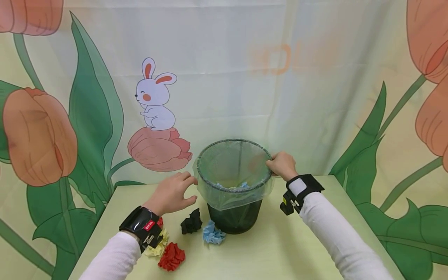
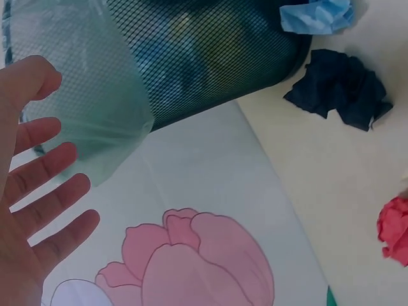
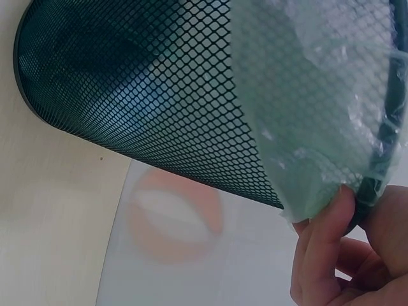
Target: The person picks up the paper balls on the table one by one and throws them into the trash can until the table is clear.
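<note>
A black mesh wastebasket (image 1: 234, 217) stands upright near the table's back edge. Its translucent green bag (image 1: 227, 198) is folded over the rim and hangs outside. My right hand (image 1: 282, 165) pinches the rim and bag on the right side, as the right wrist view shows with the fingers (image 3: 319, 255) curled over the edge. On the opposite side my left hand (image 1: 173, 192) is beside the rim, its fingers spread and holding nothing. Pieces of blue and yellowish paper (image 1: 241, 186) show inside the basket; the rest of the contents is partly hidden.
Crumpled paper lies left and in front of the basket: a black ball (image 1: 191, 222), a blue ball (image 1: 213, 233), a red ball (image 1: 172, 256) and a yellow ball (image 1: 158, 245), with another red one partly behind my left wrist. A printed cloth backdrop (image 1: 224, 97) hangs behind the table.
</note>
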Demonstrator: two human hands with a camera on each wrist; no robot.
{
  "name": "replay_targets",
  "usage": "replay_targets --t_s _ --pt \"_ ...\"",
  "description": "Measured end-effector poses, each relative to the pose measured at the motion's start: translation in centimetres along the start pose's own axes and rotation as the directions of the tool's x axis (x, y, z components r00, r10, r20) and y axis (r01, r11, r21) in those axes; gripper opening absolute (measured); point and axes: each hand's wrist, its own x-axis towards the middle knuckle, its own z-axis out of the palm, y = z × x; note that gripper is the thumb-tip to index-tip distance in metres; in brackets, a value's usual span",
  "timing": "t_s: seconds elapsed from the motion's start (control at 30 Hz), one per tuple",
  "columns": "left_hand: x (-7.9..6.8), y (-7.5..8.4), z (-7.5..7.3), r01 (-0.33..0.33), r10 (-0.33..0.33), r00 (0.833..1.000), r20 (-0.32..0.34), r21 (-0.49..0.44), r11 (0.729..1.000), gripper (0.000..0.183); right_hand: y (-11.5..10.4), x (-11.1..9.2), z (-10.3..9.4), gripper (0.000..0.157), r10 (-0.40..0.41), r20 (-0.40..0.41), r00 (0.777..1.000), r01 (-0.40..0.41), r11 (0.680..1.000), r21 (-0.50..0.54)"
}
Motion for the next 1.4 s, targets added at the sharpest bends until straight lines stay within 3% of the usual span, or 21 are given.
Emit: replay_targets --t_s 0.4,0.6,0.9,1.17,1.4 --pt "-1.9 1.0 3.8 0.084 -0.076 0.993 0.093 -0.088 0.993 0.031 0.0 -0.1 -0.1 0.042 -0.004 -0.003 1.000 0.004 1.000 0.008" --pt "-2.8 1.7 6.2 0.085 -0.071 0.992 0.108 -0.123 0.989 0.031 0.1 -0.1 -0.1 0.043 0.003 -0.002 1.000 -0.003 1.000 0.016" --pt "-4.1 2.3 9.6 0.136 -0.107 0.978 0.182 -0.156 0.978 0.034 0.1 0.0 0.0 0.043 0.009 0.007 1.000 -0.009 1.000 0.016" --pt "-4.9 3.3 12.6 0.112 -0.074 0.979 0.190 -0.199 0.974 0.036 0.0 0.0 0.0 0.043 0.012 0.004 1.000 -0.012 1.000 0.021" --pt "-5.4 4.3 14.4 0.164 -0.104 0.962 0.253 -0.229 0.959 0.041 0.1 0.0 0.1 0.043 0.021 0.000 1.000 -0.021 1.000 0.022"
